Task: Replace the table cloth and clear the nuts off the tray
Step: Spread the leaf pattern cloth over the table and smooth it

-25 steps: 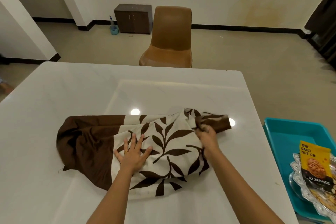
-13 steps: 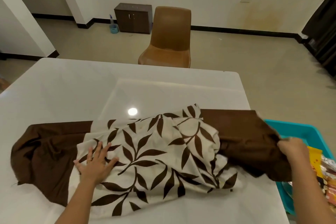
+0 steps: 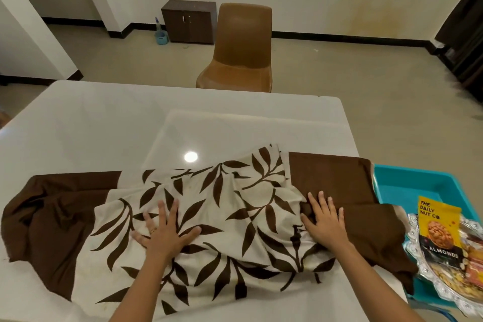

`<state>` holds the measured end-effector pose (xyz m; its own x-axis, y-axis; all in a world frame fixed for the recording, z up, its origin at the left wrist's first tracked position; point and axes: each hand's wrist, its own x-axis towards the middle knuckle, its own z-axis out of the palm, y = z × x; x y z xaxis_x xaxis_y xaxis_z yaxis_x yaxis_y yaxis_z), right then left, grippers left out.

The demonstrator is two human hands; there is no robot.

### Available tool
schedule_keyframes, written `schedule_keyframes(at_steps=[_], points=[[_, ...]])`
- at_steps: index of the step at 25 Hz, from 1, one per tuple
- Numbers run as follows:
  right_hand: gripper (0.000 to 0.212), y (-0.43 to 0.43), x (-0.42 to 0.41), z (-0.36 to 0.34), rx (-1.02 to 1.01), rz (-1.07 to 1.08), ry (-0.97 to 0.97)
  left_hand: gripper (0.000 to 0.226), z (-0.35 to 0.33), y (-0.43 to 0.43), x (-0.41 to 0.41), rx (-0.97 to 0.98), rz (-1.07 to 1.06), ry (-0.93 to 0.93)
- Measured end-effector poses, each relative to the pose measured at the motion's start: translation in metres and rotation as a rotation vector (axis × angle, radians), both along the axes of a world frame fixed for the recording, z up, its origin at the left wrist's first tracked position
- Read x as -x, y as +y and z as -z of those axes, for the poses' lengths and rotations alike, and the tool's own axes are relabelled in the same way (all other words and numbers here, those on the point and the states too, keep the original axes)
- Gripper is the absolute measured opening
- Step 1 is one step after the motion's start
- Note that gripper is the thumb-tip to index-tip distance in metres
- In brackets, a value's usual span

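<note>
White table [image 3: 78, 123], half-spread table cloth [image 3: 235, 206] across its near edge.

Left hand [image 3: 167, 235] and right hand [image 3: 326, 225] press flat, fingers splayed, gripping nothing. Soft, light, rumpled fabric: likely best pinched at the brown end bands. At 3 o'clock, almonds packet [image 3: 439, 232] on a silver tray [image 3: 449, 295]; chair [image 3: 240, 47] at 12.

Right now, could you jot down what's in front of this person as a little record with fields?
surface: white table
cloth: leaf-print table cloth with brown ends, partly spread, wrinkled
left hand: left hand flat on the cloth, fingers spread
right hand: right hand flat on the cloth near its brown end
tray: blue tray at the table's right side
nuts: almond packet upright in a silver dish
beyond table: brown chair, small dark cabinet
</note>
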<state>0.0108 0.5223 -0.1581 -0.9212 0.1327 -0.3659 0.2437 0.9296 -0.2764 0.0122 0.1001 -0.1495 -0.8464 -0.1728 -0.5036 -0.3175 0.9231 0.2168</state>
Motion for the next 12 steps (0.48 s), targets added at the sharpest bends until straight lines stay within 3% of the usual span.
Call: schedule_keyframes(at_steps=[6, 10, 12], points=[[0.085, 0.048, 0.008, -0.019, -0.031, -0.001, -0.139, 0.112, -0.009, -0.036, 0.010, 0.025, 0.029, -0.068], [0.108, 0.053, 0.019, -0.035, -0.052, 0.025, -0.371, 0.115, -0.015, -0.034, 0.006, 0.059, 0.044, -0.116], [0.096, 0.042, 0.034, -0.044, -0.005, 0.101, -0.336, 0.109, -0.024, -0.020, 0.009, 0.102, 0.026, -0.100]])
